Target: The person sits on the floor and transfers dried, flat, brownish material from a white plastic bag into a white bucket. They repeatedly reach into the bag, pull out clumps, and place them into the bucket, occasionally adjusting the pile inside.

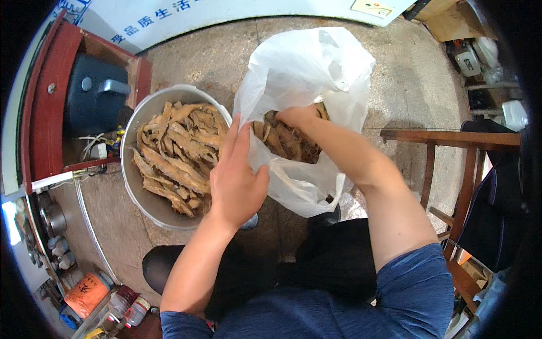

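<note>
A white translucent plastic bag (313, 72) stands open on the floor before me, with brown dried strips (288, 140) inside. My right hand (298, 116) reaches into its mouth and touches the strips; its fingertips are hidden, so its hold cannot be made out. Between the bag and a round metal pot, my left hand (237, 178) lies against the bag's left edge, fingers extended and thumb apart. The metal pot (129, 186) holds a heap of similar tan-brown strips (178, 152), which look like dried bark or roots.
Left of the pot is a red wooden cabinet (48, 93) with a dark blue appliance (97, 93) inside. A wooden chair (449, 137) stands at the right, with dark cloth beside it. Plastic bottles (137, 311) and an orange package (87, 294) are at the lower left.
</note>
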Demonstrator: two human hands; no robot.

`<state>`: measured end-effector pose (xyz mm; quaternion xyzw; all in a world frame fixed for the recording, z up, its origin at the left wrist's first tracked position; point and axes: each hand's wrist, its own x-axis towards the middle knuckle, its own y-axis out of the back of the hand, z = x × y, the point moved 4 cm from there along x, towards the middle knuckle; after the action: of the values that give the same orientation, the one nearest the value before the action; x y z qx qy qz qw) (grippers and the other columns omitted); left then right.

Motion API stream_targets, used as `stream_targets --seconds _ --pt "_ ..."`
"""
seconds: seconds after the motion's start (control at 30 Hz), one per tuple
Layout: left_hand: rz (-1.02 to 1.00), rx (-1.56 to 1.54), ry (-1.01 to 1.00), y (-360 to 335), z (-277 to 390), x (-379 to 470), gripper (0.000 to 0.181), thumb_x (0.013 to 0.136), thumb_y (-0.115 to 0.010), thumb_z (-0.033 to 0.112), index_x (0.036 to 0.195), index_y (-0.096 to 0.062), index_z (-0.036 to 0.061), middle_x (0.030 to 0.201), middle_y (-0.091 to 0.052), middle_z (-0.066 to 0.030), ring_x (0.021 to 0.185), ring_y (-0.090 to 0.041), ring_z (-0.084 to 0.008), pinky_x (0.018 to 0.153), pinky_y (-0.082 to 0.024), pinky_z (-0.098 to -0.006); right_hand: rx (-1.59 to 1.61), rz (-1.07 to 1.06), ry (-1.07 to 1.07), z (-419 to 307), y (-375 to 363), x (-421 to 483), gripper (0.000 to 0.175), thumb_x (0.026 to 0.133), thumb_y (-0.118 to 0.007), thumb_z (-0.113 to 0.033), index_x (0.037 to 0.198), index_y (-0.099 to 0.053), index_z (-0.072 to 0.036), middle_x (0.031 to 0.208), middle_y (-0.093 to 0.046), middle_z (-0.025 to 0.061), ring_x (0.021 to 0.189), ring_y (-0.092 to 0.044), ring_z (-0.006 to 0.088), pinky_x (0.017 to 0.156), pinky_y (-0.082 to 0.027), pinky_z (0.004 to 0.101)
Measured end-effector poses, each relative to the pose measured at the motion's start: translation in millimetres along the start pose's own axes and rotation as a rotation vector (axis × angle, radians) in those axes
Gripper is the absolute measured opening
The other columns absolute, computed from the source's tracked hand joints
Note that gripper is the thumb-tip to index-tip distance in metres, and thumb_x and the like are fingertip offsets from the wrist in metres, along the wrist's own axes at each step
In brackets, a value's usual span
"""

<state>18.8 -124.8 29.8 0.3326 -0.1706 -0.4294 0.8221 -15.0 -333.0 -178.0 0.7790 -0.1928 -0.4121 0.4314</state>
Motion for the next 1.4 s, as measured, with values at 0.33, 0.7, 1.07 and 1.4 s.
stream_targets --seconds 0.33,0.7,1.07,1.4 --pt "0.009 0.07 -0.103 -0.6 -5.1 3.7 0.067 0.077 -0.066 0.005 0.138 -0.041 -0.0027 0.15 -0.033 -0.0246 0.121 -0.052 -0.0426 0.093 -0.049 -0.0444 -0.089 0.053 0.11 -4.2 4.0 -4.0 0.055 0.08 -0.066 -0.043 0.123 -0.063 -0.009 0.125 -0.063 0.0134 0.118 -0.056 0.0292 0.1 -0.045 0.0378" --pt "0.013 0.068 -0.017 -4.1 -8.7 7.3 0.065 0.077 -0.071 0.011 0.138 -0.046 0.0041 0.147 -0.032 -0.0252 0.121 -0.049 -0.0415 0.1 -0.042 -0.0466 0.545 -0.399 -0.029 -31.0 110.3 -28.5 0.047 0.077 -0.057 -0.022 0.12 -0.063 -0.003 0.119 -0.063 0.0126 0.104 -0.058 0.0264 0.09 -0.048 0.0375" --pt "0.093 0.029 -0.002 6.5 -19.3 25.8 0.08 0.077 -0.071 0.013 0.147 -0.034 0.0099 0.148 -0.03 -0.0258 0.123 -0.048 -0.042 0.101 -0.041 -0.0484 -0.263 -0.322 0.0 -68.6 239.9 -85.0 0.039 0.068 -0.063 -0.026 0.095 -0.07 0.001 0.092 -0.067 0.0165 0.085 -0.063 0.0252 0.077 -0.051 0.0381" --pt "-0.02 -0.039 0.074 14.8 -24.6 37.1 0.091 0.075 -0.072 0.016 0.152 -0.024 0.0094 0.148 -0.031 -0.0275 0.124 -0.047 -0.0448 0.102 -0.04 -0.0484 -0.247 -0.114 0.158 -71.8 318.4 -137.6 0.068 0.061 -0.066 -0.007 0.123 -0.05 0.012 0.098 -0.066 0.0183 0.091 -0.062 0.0271 0.084 -0.049 0.0344"
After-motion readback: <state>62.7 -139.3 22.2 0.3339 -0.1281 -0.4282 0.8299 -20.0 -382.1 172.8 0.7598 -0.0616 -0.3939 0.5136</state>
